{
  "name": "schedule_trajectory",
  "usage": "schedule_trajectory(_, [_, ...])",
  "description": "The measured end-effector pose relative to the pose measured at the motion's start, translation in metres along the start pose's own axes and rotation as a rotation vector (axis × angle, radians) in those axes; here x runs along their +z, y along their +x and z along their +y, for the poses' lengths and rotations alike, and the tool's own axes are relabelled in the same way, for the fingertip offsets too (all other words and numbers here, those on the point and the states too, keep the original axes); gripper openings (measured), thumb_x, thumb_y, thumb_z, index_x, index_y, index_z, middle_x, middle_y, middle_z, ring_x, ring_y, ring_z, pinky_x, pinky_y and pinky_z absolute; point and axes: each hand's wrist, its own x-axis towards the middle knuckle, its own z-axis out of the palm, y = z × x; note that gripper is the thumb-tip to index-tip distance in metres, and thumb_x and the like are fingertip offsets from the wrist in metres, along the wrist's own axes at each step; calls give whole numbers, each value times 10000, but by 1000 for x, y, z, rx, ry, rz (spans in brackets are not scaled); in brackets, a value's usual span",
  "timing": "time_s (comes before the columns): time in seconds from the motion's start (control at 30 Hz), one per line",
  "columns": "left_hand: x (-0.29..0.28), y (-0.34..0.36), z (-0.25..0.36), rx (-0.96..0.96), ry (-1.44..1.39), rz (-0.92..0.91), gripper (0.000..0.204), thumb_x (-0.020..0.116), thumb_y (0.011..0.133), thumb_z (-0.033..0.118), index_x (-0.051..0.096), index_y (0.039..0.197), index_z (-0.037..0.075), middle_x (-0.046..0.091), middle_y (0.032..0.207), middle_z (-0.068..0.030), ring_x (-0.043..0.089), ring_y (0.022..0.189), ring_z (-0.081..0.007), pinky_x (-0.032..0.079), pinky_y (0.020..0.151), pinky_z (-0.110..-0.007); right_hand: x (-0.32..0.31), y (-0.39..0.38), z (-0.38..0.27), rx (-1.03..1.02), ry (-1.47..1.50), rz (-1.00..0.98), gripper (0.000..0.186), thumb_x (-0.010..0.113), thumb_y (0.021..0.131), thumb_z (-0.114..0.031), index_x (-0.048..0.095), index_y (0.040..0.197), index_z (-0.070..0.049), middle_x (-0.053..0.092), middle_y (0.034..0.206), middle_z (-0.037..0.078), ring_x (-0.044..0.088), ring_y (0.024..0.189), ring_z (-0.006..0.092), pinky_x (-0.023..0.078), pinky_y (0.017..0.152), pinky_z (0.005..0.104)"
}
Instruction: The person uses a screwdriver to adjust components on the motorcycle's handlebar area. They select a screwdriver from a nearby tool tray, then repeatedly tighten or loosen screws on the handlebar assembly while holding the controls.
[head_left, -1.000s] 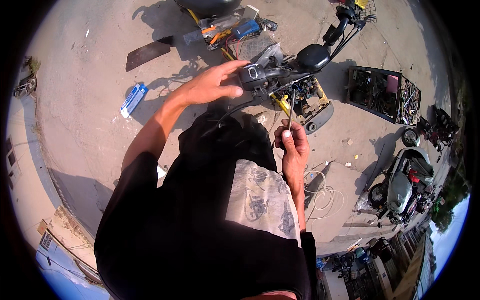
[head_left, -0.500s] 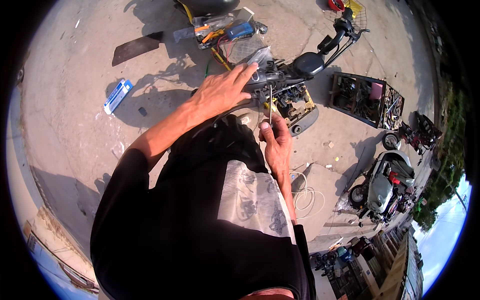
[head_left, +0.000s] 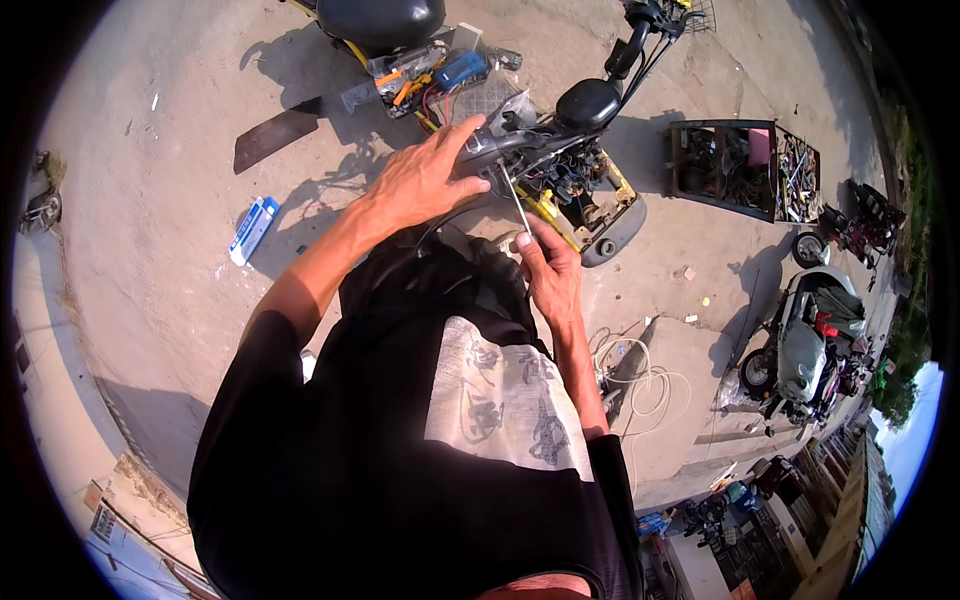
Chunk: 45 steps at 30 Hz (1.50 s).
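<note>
My left hand (head_left: 420,180) grips the left end of a scooter's black handlebar (head_left: 490,152), with the thumb on the near side and the fingers over the far side. In my right hand (head_left: 552,268) is a screwdriver (head_left: 515,205); its thin metal shaft slants up and left to the underside of the handlebar. Its handle is hidden in my fingers, and whether the tip sits in a screw cannot be made out. Just beyond lies the scooter's opened body (head_left: 580,190), with wires and a yellow frame exposed. A round black mirror (head_left: 588,104) stands on the handlebar.
An open toolbox (head_left: 672,160) full of tools stands on the right. At the far left lie a blue-and-white box (head_left: 252,232) and a dark flat panel (head_left: 277,137). A blue meter (head_left: 461,70) rests among parts. A coiled white hose (head_left: 655,385) and a parked scooter (head_left: 805,345) are at the right.
My view has shifted a little. The handlebar and both hands sit slightly further left, and the screwdriver, upright before, now leans left. Both hands keep their holds.
</note>
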Motion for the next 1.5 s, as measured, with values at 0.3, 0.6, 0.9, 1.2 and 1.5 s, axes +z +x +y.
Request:
schedule_trajectory(0.3, [1,4,-8,48,-12,-4,830,813,887,294,355,1558,126,592,1416,-232,638,1199,-446,525,976,-509,-7,8,-1,41,146,-129,390,687,1027,-246,679,1362,-46,692,840,3,469,586,42,374,530,210])
schedule_trajectory(0.6, [-2,4,-10,49,-124,-43,815,816,890,258,376,1561,115,612,1366,-233,650,1185,-369,504,1007,-450,-10,9,3,131,195,-136,357,676,1029,-226,692,1344,-59,681,837,3,465,600,41,359,529,212])
schedule_trajectory(0.9, [-15,13,-15,-144,-569,-222,611,571,1057,477,442,1541,126,593,1160,-49,616,924,-124,518,709,-256,-6,13,6,114,241,-158,336,668,1028,-191,699,1337,-61,681,850,10,465,603,39,354,528,204])
schedule_trajectory(1.2, [-17,13,-8,-191,-582,-234,568,583,1053,428,450,1522,137,604,1126,-47,615,902,-129,516,734,-267,-12,19,15,198,560,-296,309,650,1039,-165,701,1316,-37,648,840,6,417,591,35,303,508,213])
schedule_trajectory(1.5, [-20,12,0,-196,-568,-230,549,555,1055,420,459,1509,126,592,1141,-55,605,941,-137,526,740,-280,-13,21,3,158,520,-242,310,664,1034,-191,713,1297,-36,645,836,1,437,602,35,330,529,204])
